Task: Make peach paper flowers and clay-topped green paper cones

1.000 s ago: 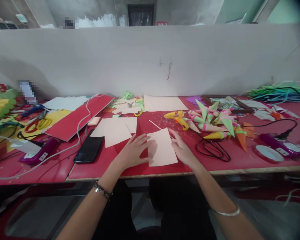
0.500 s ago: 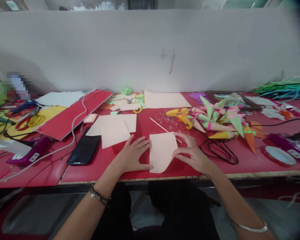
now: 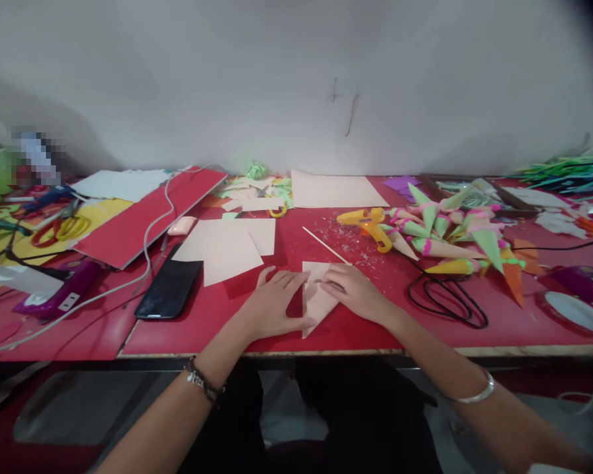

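Observation:
A pale peach sheet of paper point(image 3: 316, 297) lies at the table's front edge, its right side curled over to the left. My right hand point(image 3: 358, 293) has its fingers bent and closed on the curled part, which they partly hide. Along the sheet's left edge, my left hand point(image 3: 279, 304) rests with fingers stretched out and thumb apart, touching the paper. Just beyond the sheet lies a thin wooden stick point(image 3: 326, 245). To the left are more peach sheets point(image 3: 232, 253), overlapping each other.
A yellow glue gun point(image 3: 373, 227) lies behind my right hand, its black cord point(image 3: 447, 303) looped on the table. Paper cones point(image 3: 449, 230) are heaped beyond it. At left are a black phone point(image 3: 168, 289), a red board point(image 3: 148, 220), a white cable and scissors point(image 3: 66, 227).
My right hand has moved left over the sheet, folding its right side across. The left hand stays at the left edge. The view has shifted slightly.

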`<state>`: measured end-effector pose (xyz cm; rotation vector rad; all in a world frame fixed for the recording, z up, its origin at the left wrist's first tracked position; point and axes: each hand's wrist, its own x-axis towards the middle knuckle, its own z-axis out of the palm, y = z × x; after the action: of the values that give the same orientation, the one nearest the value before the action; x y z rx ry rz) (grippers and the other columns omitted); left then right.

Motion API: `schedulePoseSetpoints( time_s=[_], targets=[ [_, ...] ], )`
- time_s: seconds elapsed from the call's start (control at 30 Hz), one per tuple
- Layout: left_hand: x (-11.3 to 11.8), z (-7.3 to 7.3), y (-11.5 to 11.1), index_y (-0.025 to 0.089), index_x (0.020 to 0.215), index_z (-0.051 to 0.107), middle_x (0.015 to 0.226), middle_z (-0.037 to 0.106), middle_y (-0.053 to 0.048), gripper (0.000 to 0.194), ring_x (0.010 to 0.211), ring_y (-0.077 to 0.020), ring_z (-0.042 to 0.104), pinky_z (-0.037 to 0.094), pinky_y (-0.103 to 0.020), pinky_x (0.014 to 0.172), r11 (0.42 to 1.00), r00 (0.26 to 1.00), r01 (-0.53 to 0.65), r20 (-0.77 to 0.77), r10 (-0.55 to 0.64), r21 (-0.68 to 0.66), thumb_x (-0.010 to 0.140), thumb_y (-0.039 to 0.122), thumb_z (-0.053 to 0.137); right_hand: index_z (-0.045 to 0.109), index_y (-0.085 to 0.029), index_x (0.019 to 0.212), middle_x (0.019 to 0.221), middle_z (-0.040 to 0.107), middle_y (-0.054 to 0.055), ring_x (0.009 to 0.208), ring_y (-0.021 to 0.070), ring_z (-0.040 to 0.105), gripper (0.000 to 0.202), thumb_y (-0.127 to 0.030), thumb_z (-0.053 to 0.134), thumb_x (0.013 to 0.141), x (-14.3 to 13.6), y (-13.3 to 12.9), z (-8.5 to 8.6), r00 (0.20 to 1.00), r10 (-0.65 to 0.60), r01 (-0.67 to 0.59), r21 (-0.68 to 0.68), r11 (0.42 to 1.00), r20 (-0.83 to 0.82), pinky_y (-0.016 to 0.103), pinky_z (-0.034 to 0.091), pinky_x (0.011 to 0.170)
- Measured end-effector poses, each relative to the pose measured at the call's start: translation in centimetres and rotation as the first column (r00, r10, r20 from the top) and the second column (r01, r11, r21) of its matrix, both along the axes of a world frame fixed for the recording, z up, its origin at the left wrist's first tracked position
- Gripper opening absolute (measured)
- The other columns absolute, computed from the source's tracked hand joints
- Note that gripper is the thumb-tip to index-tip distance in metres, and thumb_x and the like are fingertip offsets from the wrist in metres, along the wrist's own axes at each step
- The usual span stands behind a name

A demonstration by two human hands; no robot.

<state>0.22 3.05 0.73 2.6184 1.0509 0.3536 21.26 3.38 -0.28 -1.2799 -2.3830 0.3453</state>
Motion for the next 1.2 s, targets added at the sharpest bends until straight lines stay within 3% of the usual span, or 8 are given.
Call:
schedulePoseSetpoints(
  time_s=[0.27,0.83,1.1,1.2],
  targets=[
    [0.2,-0.8,-0.1,0.020,0.133,0.024,0.131,0.040,-0.010,0.079,0.119,-0.0274,0.034,0.013,-0.047,0.102,0.999,1.000,-0.002,-0.025,0.003,0.044,0.070,0.062,0.046,0.058,-0.017,0.072,0.072,0.058,0.003,0.070,0.0148,0.051,0.033,-0.038,0.038,0.087,-0.4,0.3,-0.3,0.999,-0.030,0.029,0.019,0.999,0.018,0.026,0.035,0.065],
    [0.1,-0.9,0.1,0.021,0.131,0.029,0.133,0.039,-0.009,0.079,0.120,-0.0274,0.033,0.015,-0.047,0.101,1.000,0.999,-0.010,-0.041,0.010,0.014,0.068,0.066,0.044,0.054,-0.017,0.070,0.070,0.056,0.004,0.069,0.0156,0.050,0.029,-0.034,0.038,0.088,-0.7,0.2,-0.7,0.985,-0.103,0.090,0.096,0.991,0.135,0.026,0.033,0.064],
    [0.0,-0.5,-0.7,0.021,0.128,0.034,0.131,0.039,-0.008,0.067,0.118,-0.0261,0.035,0.016,-0.044,0.101,0.998,0.999,0.002,-0.043,0.001,0.055,0.073,0.058,0.046,0.052,-0.016,0.069,0.070,0.055,0.003,0.069,0.0146,0.049,0.024,-0.029,0.041,0.086,-0.9,0.3,-0.6,0.984,-0.104,0.094,0.073,0.993,0.148,0.025,0.031,0.062],
    [-0.1,-0.1,-1.0,0.023,0.124,0.040,0.128,0.041,-0.007,0.057,0.114,-0.0258,0.037,0.023,-0.042,0.097,0.998,0.997,0.039,-0.061,-0.037,0.045,0.076,0.052,0.046,0.051,-0.016,0.069,0.071,0.055,0.003,0.069,0.0143,0.049,0.023,-0.028,0.041,0.086,-1.0,0.3,-0.5,0.982,-0.107,0.097,0.073,0.993,0.156,0.024,0.031,0.062]
  ],
)
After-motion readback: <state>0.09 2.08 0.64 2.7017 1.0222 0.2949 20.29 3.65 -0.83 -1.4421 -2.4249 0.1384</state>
